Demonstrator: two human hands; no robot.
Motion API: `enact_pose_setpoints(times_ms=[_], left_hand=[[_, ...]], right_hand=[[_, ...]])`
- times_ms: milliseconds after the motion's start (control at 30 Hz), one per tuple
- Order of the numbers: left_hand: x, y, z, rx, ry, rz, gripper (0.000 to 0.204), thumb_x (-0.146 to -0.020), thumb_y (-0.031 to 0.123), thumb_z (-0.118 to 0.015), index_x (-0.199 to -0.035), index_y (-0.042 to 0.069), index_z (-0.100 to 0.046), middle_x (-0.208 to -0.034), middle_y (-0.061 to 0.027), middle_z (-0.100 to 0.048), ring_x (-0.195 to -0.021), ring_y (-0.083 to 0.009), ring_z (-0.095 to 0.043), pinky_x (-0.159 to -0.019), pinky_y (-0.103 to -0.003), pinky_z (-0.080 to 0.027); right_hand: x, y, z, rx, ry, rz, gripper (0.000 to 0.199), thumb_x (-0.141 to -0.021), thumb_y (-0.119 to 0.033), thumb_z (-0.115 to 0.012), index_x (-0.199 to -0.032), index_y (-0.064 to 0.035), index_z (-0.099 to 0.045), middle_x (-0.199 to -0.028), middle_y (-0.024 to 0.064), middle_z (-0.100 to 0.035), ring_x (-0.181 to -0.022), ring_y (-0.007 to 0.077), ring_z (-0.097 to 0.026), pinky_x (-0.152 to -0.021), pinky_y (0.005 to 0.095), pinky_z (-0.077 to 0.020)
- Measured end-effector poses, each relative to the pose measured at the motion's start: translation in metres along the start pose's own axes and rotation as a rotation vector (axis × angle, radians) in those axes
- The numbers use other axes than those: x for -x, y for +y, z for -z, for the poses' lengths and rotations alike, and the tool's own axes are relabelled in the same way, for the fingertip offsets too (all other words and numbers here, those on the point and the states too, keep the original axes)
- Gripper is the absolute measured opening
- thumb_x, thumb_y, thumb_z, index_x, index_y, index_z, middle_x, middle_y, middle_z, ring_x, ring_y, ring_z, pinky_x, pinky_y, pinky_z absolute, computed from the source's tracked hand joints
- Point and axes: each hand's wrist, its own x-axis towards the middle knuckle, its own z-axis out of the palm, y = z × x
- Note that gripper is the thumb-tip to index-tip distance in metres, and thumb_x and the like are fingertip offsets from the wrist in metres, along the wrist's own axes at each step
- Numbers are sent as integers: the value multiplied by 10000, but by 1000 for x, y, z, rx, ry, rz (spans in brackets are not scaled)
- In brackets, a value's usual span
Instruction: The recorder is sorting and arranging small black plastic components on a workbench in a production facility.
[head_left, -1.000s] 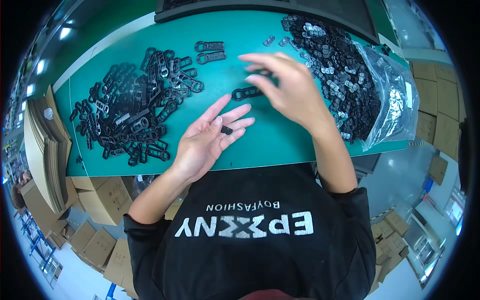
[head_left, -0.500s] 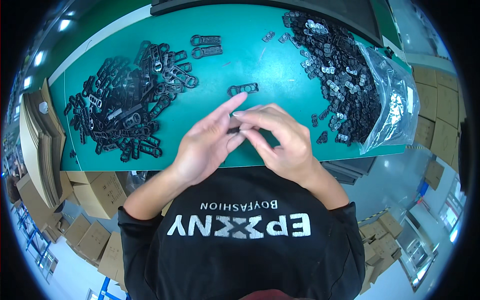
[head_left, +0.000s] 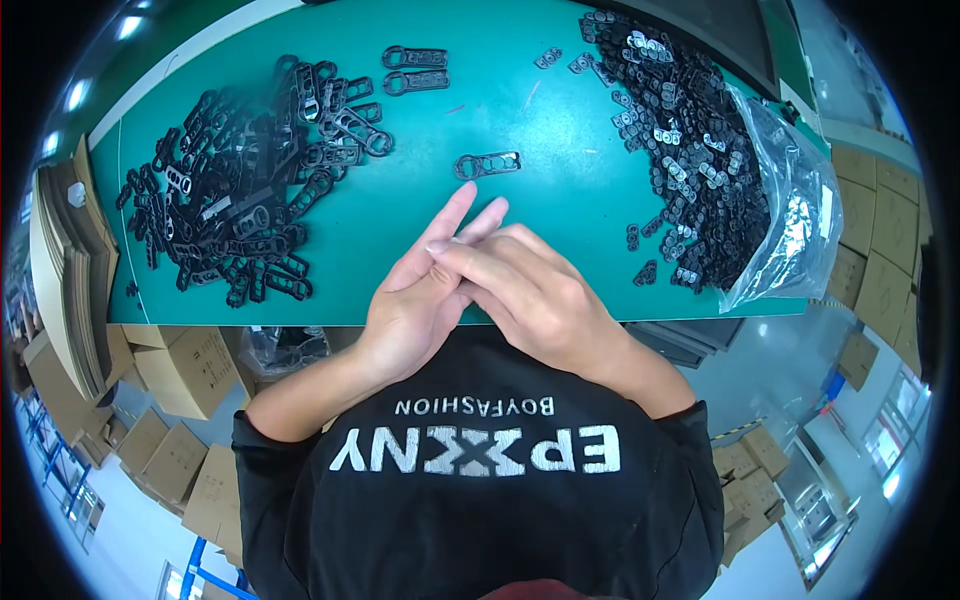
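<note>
My left hand [head_left: 415, 305] and right hand [head_left: 530, 290] press together, contents hidden; a slip might drop a small part off the near table [head_left: 400, 215] edge.

mid mat [head_left: 560, 215] open | part piles [head_left: 240, 190] L, [head_left: 690, 150] R

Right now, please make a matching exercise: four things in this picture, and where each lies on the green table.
Things:
1. heap of long black parts
2. clear plastic bag
3. single black part
4. pair of black parts

Places:
A. far edge of the table
B. right end
C. left side
D. just beyond the fingers

Pairs: 1-C, 2-B, 3-D, 4-A
</note>
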Motion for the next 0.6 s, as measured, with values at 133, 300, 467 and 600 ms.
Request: enact_pose_setpoints(times_ms=[133,300,467,600], left_hand=[[2,4,-3,136,-54,-45,675,-1186,164,-459,-1758,42,-124,-1766,-265,-307,-1621,-340,-356,-1294,-501,-360],[1,5,-2,-38,-10,70,569,-1174,217,-529,-1667,-13,-365,-1641,-293,-483,-1435,-359,-584,-1177,-485,-497],[-3,6,15,-460,87,98,350,-1090,176,-705,-1378,-22,-729,-1296,-216,-781,-1093,-270,-790,-927,-404,-637],[-9,25,11,-1335,113,-253,242,-970,132,-835,-1189,31,-824,-1033,-114,-832,-879,-185,-796,-736,-327,-618]], right_hand=[[4,-6,8,123,-65,135,496,-822,115,-846,-1289,3,-721,-1074,148,-762,-981,295,-747,-816,376,-614],[12,4,-6,-229,290,-28,381,-897,114,-808,-1259,37,-714,-1119,154,-771,-990,248,-738,-826,357,-603],[14,3,-6,-511,352,-373,362,-915,86,-789,-1266,18,-733,-1026,105,-793,-867,219,-694,-777,339,-566],[10,9,7,-317,284,-254,397,-894,96,-808,-1275,16,-731,-1044,109,-796,-885,227,-707,-784,341,-570]])
